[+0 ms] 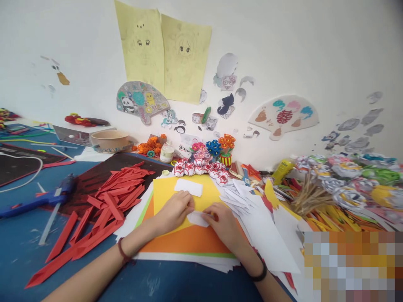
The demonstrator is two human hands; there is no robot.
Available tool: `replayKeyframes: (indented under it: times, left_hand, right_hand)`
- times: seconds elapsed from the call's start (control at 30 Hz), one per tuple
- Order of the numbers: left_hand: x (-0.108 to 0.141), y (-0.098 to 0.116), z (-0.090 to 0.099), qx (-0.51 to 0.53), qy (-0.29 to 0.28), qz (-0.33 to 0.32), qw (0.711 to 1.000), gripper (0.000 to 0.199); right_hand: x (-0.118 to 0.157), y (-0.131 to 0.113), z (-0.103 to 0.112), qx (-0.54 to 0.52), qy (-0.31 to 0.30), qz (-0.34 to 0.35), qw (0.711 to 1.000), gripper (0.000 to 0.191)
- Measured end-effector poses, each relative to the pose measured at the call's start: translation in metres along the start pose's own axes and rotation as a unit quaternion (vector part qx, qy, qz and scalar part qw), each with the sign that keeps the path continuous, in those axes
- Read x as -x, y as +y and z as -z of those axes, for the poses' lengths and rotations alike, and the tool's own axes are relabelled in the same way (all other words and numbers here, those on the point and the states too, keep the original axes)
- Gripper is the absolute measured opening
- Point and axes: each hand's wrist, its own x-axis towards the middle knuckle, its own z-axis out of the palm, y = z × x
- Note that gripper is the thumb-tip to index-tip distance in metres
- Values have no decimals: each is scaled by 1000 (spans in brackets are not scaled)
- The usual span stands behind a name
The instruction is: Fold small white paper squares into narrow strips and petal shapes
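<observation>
Between my two hands is a small white piece of paper (198,219), partly covered by my fingers. My left hand (176,209) has its fingers closed at the paper's upper left edge. My right hand (222,220) pinches the paper's right end between thumb and fingers. Under both hands lie a yellow sheet (163,193) and an orange sheet (176,243), stacked with other coloured and white sheets. Just beyond my left hand, a white rectangular slip (192,187) rests on the yellow sheet.
Folded red paper strips (110,205) are heaped at left, near a blue glue gun (47,199). White folded pieces (241,197) lie right of the yellow sheet. Paper flowers (201,165) stand along the wall. At right are a yellow bottle (282,170) and more paper flowers (349,172).
</observation>
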Motion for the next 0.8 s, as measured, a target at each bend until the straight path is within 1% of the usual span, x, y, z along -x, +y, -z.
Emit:
replayKeyframes:
  times: [0.1, 0.2, 0.3, 0.37, 0.47, 0.53, 0.63, 0.7, 0.8]
  left_hand:
    - [0, 7, 1, 57, -2, 29, 998, 6]
    - [-2, 13, 3, 92, -29, 63, 993, 8]
    - [-3, 19, 7, 122, -48, 76, 988, 13]
    - [-3, 21, 9, 141, -42, 84, 986, 17]
    - [-1, 21, 9, 176, -39, 106, 978, 24]
    - [0, 19, 7, 198, -42, 117, 972, 23]
    - [1, 17, 4, 215, -44, 127, 967, 18]
    - [1, 17, 2, 222, -54, 144, 963, 18]
    - [0, 17, 1, 206, -57, 164, 963, 19]
  right_hand:
    - [-1, 3, -1, -57, 9, -18, 998, 20]
    - [0, 3, 0, -108, 20, -32, 993, 19]
    - [0, -1, 2, -140, 17, -41, 989, 20]
    - [0, -3, 5, -159, 10, -38, 986, 20]
    - [-1, -5, 9, -190, -14, -20, 982, 14]
    - [-1, -5, 10, -205, -30, -23, 978, 11]
    - [0, -2, 9, -220, -38, -58, 973, 11]
    - [0, 0, 8, -223, -43, -76, 971, 12]
    - [0, 1, 7, -225, -61, -60, 970, 10]
